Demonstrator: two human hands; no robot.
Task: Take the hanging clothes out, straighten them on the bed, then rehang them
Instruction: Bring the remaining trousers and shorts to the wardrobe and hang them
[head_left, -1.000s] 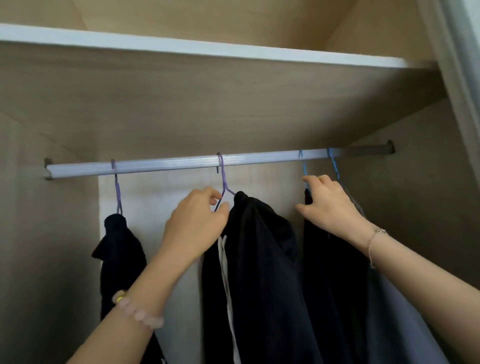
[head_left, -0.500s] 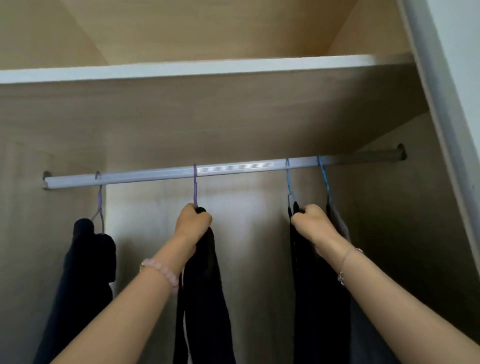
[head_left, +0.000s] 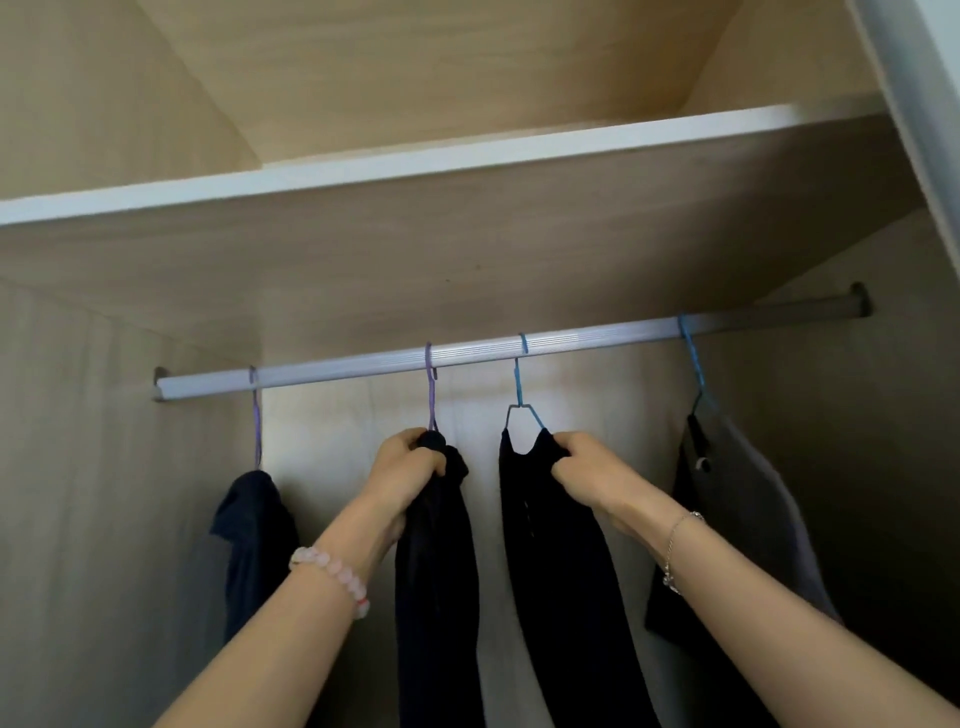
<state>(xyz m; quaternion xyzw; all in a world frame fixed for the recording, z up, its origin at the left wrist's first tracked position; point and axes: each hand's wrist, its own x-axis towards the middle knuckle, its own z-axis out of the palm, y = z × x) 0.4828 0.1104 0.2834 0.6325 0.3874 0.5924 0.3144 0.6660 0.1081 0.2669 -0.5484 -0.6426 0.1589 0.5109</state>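
Observation:
Several dark garments hang from a silver rail (head_left: 571, 340) inside a wardrobe. My left hand (head_left: 402, 467) grips the top of a black garment (head_left: 436, 571) on a purple hanger (head_left: 430, 384). My right hand (head_left: 584, 467) grips the shoulder of a second black garment (head_left: 550, 571) on a blue hanger (head_left: 519, 395). Both hangers still hook over the rail. A dark blue garment (head_left: 254, 525) hangs at the left on another purple hanger. At the right, a grey garment (head_left: 737, 519) hangs on a blue hanger (head_left: 693, 364).
A wooden shelf with a white front edge (head_left: 467, 150) runs close above the rail. Wardrobe side walls stand at the left (head_left: 78, 467) and right (head_left: 857, 415). A white door frame (head_left: 924, 104) rises at the top right.
My right hand slid its blue-hangered black garment left along the rail, away from the grey one. Both hands keep their grip. The camera tilted, so the rail sits lower in view.

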